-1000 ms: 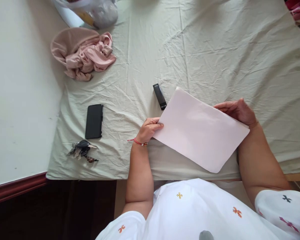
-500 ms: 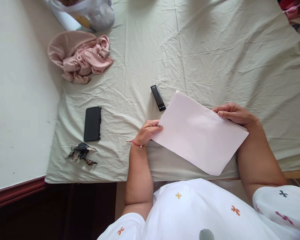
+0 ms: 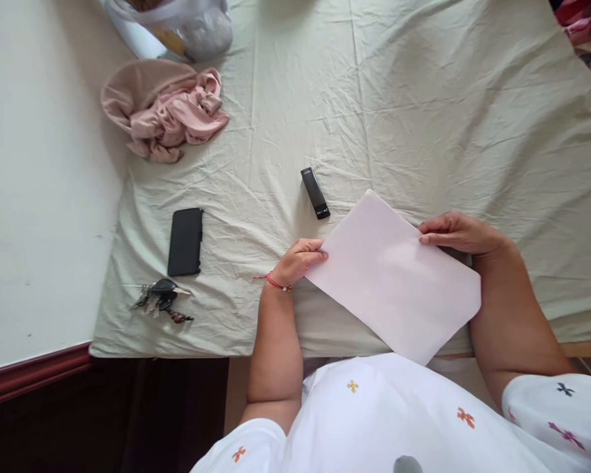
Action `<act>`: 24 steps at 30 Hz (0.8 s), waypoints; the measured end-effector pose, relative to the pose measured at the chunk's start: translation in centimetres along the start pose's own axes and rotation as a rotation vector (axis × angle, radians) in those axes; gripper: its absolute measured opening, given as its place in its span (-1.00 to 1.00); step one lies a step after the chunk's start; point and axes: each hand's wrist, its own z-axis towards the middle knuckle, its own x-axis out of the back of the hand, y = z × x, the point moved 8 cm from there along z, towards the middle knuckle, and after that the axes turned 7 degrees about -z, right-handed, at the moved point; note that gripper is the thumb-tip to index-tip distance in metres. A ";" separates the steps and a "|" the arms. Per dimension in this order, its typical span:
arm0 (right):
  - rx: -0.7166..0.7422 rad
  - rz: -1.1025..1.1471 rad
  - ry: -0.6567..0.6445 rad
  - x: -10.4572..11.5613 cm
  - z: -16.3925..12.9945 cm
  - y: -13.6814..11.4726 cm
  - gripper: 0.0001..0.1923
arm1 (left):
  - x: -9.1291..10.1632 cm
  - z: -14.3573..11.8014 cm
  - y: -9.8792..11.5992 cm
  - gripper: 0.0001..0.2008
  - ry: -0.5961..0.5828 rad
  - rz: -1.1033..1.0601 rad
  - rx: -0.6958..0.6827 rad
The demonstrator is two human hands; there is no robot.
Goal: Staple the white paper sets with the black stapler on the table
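The person holds a pale pink sheet of paper by two of its edges, over the near edge of a bed covered with a creased cream sheet. The left hand pinches the paper's left corner, its fingers closed together on the edge with the thumb on top; a red thread bracelet circles that wrist. The right hand grips the far right edge, the thumb lying flat on the upper face and the other fingers curled behind the paper, so both hands are clamped on it. The paper is tilted, one corner pointing away from the person and the lowest corner reaching over the white patterned top.

Just beyond the left fingers, close to the paper's far corner, lies a small black stick-shaped object. Further out from the left fingers rests a black phone, with a bunch of keys just nearer the bed's edge. Well beyond them sits a crumpled pink cloth, and behind it a clear plastic bag.
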 end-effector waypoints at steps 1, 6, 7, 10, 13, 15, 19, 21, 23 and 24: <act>0.007 -0.013 0.023 0.1 0.1 0.0 -0.55 | 0.1 0.1 0.0 -0.70 0.003 0.012 -0.020; -0.023 0.037 0.103 0.4 0.5 0.2 -0.58 | 1.4 0.7 1.3 -0.65 0.135 0.087 -0.264; -0.029 0.056 0.114 0.5 0.5 0.2 -0.59 | 1.9 0.7 1.5 -0.63 0.184 0.080 -0.300; -0.040 0.136 0.155 0.9 0.5 0.6 -0.60 | 3.2 0.8 1.3 -0.58 0.316 0.020 -0.304; -0.050 0.205 0.186 1.3 0.6 1.2 -0.61 | 3.5 0.9 1.4 -0.60 0.356 -0.009 -0.304; -0.054 0.226 0.194 1.4 0.6 1.4 -0.63 | 3.4 0.8 1.8 -0.62 0.375 -0.008 -0.332; -0.037 0.248 0.218 1.7 0.6 1.4 -0.66 | 3.4 0.6 2.2 -0.67 0.432 -0.040 -0.365; -0.026 0.225 0.205 1.6 0.4 1.1 -0.67 | 3.5 0.6 2.1 -0.70 0.452 -0.033 -0.359; -0.029 0.190 0.168 1.2 0.3 0.9 -0.65 | 3.4 0.6 1.9 -0.73 0.453 0.018 -0.340; -0.038 0.180 0.144 1.0 0.2 0.9 -0.64 | 3.3 0.6 1.9 -0.74 0.446 0.053 -0.333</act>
